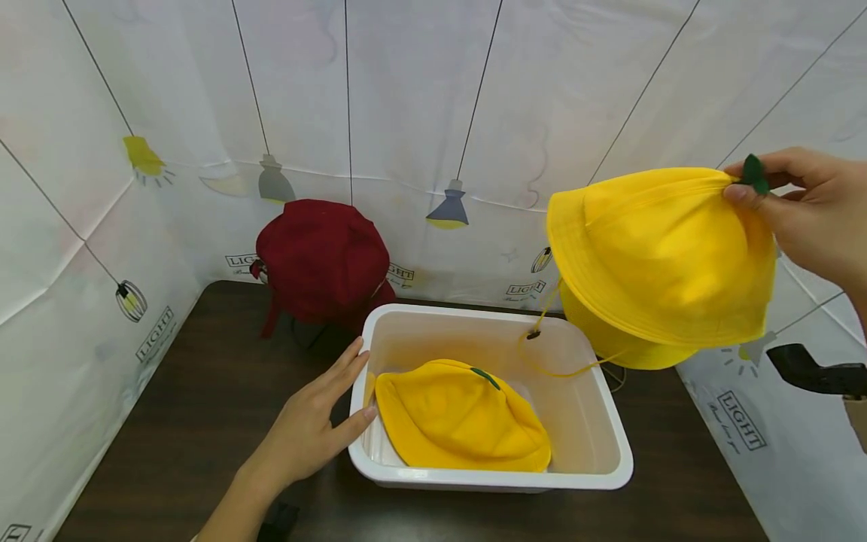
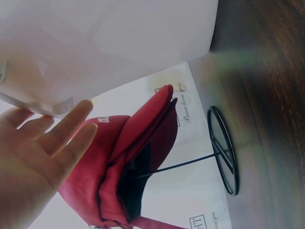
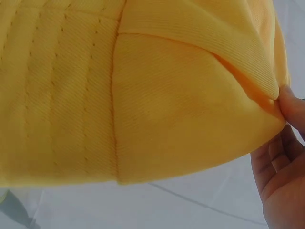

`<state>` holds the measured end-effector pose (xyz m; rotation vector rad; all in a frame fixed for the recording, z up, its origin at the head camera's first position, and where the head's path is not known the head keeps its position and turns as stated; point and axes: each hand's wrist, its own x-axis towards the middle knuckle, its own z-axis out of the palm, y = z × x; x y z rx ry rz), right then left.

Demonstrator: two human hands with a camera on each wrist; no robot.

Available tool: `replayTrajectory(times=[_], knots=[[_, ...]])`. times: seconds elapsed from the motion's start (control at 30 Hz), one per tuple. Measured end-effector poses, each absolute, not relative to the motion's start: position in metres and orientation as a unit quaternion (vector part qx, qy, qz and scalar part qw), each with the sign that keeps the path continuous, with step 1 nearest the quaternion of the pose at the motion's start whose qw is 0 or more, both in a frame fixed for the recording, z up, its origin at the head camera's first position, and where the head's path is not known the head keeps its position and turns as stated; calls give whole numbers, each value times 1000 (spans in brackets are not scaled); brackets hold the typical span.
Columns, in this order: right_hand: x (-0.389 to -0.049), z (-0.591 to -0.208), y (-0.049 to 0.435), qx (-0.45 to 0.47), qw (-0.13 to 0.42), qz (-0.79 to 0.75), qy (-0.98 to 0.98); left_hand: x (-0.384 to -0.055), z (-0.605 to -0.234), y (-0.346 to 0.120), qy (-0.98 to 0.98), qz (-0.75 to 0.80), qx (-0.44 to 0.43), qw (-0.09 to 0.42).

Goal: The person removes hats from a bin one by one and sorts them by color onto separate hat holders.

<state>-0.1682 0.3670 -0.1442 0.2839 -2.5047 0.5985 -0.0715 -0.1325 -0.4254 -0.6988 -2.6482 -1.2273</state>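
Observation:
My right hand [image 1: 806, 199] pinches a yellow bucket hat [image 1: 670, 256] at the crown, beside its green leaf tab [image 1: 754, 175]. This hat is up in the air over the right end of a white plastic tub [image 1: 612, 444]. Its thin yellow chin cord with a black toggle [image 1: 533, 333] dangles over the tub. In the right wrist view, thumb and fingers grip the bunched top of the hat [image 3: 190, 105]. Another yellow hat [image 1: 460, 418] with a green leaf lies flattened inside the tub. My left hand [image 1: 308, 425] rests with extended fingers at the tub's left rim.
Behind the tub's left corner, a dark red cap [image 1: 325, 260] sits on a black wire stand [image 2: 224, 152]. A dark wood table [image 1: 203, 421] lies beneath, with a lamp-printed white cloth [image 1: 406, 90] around it. A black hooked piece [image 1: 816, 370] juts in at right.

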Motion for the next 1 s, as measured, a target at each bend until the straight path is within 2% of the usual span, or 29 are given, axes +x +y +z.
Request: replayTrajectory(times=[0.3, 0.8, 1.0], knots=[[-185, -141, 405, 24, 254, 234, -938, -72, -426, -133, -880, -410, -230, 69], [-202, -152, 442, -9, 252, 206, -945, -71, -426, -131, -879, -414, -228, 64], [-207, -159, 453, -33, 223, 230, -947, -71, -426, -131, -879, -413, -229, 66]])
